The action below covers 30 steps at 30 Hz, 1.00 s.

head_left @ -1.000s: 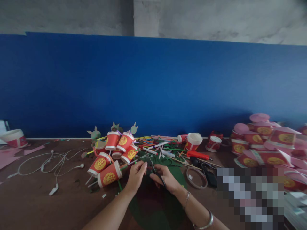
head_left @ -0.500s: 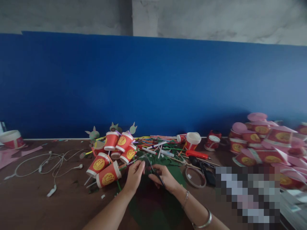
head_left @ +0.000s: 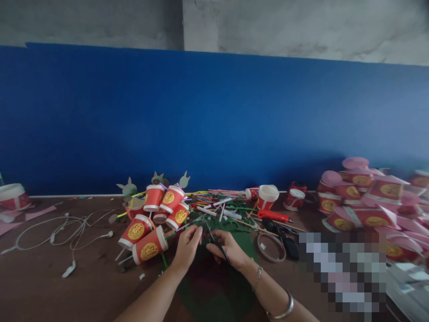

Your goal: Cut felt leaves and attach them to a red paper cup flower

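Note:
My right hand is closed around the dark handles of a pair of scissors, whose slim blades point up and away, parted near the tips. Just left of the blades, my left hand is closed with thumb and fingertips pinched together. What it pinches is dark and too small to make out. Beneath both hands spreads dark green paper. Red paper cups with yellow emblems are heaped beside my left hand, some with grey-green rabbit-eared cutouts on them.
Markers and coloured strips lie behind my hands. A red-handled tool and a tape roll sit to the right. Farther right rises a pile of cups with pink paper. White earphones lie left. A blue panel backs the table.
The whole view has shifted slightly, so things on the table appear a little further left. Both hands keep nearly the same pose, with the scissors still in my right hand.

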### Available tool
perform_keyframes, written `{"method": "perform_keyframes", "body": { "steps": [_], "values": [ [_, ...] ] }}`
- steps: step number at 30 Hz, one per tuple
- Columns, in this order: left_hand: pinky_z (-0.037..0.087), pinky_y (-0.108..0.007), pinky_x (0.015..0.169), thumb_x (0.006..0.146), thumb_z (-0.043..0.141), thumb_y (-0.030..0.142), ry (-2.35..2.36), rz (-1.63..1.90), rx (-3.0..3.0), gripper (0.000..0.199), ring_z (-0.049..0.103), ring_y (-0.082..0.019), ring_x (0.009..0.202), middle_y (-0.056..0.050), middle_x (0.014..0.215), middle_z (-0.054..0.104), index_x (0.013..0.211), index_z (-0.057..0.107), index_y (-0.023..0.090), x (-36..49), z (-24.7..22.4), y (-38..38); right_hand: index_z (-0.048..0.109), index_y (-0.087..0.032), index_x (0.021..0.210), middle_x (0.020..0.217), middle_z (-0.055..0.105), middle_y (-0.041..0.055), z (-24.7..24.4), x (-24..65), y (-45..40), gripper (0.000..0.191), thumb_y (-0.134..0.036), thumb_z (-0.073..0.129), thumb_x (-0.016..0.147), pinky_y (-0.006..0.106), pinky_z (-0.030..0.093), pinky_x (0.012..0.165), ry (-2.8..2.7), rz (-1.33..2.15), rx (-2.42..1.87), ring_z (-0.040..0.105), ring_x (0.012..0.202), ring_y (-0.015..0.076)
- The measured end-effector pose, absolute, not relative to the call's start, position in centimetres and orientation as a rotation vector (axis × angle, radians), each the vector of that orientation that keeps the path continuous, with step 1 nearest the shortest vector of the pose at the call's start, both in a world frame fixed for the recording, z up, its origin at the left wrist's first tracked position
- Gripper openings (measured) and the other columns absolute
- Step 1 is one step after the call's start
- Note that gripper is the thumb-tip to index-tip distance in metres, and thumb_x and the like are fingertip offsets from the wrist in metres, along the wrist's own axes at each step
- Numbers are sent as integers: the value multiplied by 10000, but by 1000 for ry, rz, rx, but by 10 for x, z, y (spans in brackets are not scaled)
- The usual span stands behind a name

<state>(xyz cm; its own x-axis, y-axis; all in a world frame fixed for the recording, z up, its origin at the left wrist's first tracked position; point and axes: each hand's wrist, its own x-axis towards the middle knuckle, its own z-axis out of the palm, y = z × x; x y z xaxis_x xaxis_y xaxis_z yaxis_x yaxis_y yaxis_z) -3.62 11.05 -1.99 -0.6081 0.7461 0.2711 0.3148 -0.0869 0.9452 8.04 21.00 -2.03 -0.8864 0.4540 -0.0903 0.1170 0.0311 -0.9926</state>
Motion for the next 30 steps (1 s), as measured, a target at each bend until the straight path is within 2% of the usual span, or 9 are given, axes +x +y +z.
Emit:
{"method": "perform_keyframes", "body": {
  "steps": [17, 30],
  "values": [
    [291, -218, 499, 828, 437, 481, 1848, 1738, 1105, 423, 392, -110, 501, 38, 504, 411, 530, 438, 181, -37, -20, 110, 591, -124, 913, 459, 500, -77, -22, 79, 211, 441, -423, 719, 616, 166, 350, 349, -2049, 1952, -563, 438, 342, 56],
    [310, -216, 497, 833, 460, 411, 1786, 1710, 1119, 363, 410, -107, 504, 32, 525, 453, 556, 452, 177, -37, -25, 110, 575, -114, 931, 495, 537, -57, -16, 80, 208, 454, -422, 706, 624, 187, 400, 399, -2031, 2005, -519, 478, 385, 72]
  ]
}}
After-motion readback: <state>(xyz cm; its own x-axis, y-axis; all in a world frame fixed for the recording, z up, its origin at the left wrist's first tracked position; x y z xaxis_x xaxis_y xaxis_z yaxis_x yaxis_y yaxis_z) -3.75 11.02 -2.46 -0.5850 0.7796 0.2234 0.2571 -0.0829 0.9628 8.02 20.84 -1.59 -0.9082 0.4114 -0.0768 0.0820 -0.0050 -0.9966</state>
